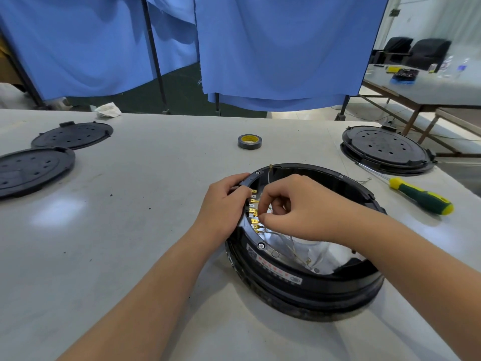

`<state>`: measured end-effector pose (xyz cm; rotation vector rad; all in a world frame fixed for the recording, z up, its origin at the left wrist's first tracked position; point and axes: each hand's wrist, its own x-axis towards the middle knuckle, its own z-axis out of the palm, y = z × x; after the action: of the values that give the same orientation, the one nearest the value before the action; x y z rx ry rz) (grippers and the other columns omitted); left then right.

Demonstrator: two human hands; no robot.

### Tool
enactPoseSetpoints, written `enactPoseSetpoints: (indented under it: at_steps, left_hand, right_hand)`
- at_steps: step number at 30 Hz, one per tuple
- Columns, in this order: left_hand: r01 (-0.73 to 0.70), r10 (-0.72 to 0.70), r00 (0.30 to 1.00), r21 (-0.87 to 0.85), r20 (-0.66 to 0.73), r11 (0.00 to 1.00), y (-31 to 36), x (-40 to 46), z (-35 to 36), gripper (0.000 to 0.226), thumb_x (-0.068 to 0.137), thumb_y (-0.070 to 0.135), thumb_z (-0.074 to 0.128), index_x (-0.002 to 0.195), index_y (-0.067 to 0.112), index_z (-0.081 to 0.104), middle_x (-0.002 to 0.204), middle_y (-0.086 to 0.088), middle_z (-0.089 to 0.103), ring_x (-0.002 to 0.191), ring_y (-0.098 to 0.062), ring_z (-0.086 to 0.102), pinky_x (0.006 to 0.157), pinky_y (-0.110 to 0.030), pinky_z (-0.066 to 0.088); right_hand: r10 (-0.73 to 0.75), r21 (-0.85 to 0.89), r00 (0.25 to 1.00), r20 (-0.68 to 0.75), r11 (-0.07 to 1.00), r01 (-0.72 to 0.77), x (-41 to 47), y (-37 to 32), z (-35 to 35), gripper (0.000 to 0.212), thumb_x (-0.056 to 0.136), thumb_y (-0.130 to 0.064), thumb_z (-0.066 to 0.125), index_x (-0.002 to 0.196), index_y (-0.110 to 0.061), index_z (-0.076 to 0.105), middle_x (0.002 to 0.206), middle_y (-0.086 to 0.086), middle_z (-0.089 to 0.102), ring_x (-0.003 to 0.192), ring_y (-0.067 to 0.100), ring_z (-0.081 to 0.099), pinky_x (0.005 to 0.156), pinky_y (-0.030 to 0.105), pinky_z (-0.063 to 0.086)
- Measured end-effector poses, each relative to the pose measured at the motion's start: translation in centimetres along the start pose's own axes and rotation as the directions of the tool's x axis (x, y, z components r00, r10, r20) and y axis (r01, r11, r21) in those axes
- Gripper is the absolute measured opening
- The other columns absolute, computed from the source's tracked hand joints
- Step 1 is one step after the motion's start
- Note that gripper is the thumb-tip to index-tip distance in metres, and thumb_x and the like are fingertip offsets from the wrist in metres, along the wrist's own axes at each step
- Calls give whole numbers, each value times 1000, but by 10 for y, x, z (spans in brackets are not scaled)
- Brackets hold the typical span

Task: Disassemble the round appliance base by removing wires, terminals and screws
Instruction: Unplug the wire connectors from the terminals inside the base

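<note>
The round black appliance base [307, 287] lies open side up on the white table, tilted slightly. A row of brass terminals [253, 213] runs along its left inner rim, with thin pale wires [289, 246] trailing into the shiny interior. My left hand [223, 204] grips the left rim beside the terminals. My right hand [294, 207] reaches over the opening, thumb and fingers pinched on one of the terminals near the middle of the row. Small screws [261, 246] sit in the rim.
A yellow-and-green screwdriver [419, 195] lies right of the base. A tape roll [249, 141] sits behind it. Two black round covers [33, 168] rest at the left, another round unit [387, 149] at the back right. Blue curtains hang beyond the table's far edge.
</note>
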<state>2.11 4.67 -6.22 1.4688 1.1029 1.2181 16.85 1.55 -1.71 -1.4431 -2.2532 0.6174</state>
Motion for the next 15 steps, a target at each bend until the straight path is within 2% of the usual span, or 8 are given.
enactPoseSetpoints:
  at_steps: [4, 10, 13, 15]
  left_hand:
    - [1, -1, 1000, -14, -4, 1000, 0, 0, 0, 48, 86, 0, 48, 78, 41, 72, 72, 13, 73, 65, -1, 64, 58, -15, 50]
    - [-6, 6, 1000, -25, -10, 1000, 1, -1, 1, 46, 86, -1, 48, 81, 39, 70, 68, 16, 72, 60, 3, 62, 55, -11, 49]
    - [-8, 7, 1000, -24, -12, 1000, 1, -1, 2, 44, 86, -1, 48, 83, 37, 70, 69, 16, 72, 62, 2, 63, 56, -12, 49]
    - [-16, 15, 1000, -29, -13, 999, 1, -2, 2, 45, 86, -2, 48, 82, 36, 70, 69, 17, 72, 62, 2, 62, 57, -12, 49]
  right_hand:
    - [-45, -61, 997, 63, 997, 48, -7, -1, -1, 14, 79, -19, 60, 74, -28, 69, 50, -8, 52, 47, 4, 45, 49, 15, 38]
    - [-43, -134, 999, 33, 990, 47, -15, 2, 4, 15, 79, -20, 59, 83, -30, 70, 58, -3, 60, 55, 6, 50, 59, 26, 47]
    - [-47, -152, 999, 0, 987, 46, -17, 3, 7, 12, 77, -22, 59, 80, -29, 68, 57, -7, 57, 59, 7, 51, 62, 33, 49]
    - [-53, -158, 998, -13, 986, 51, -18, 2, 9, 6, 77, -24, 58, 76, -28, 64, 59, -7, 58, 61, 7, 53, 61, 31, 48]
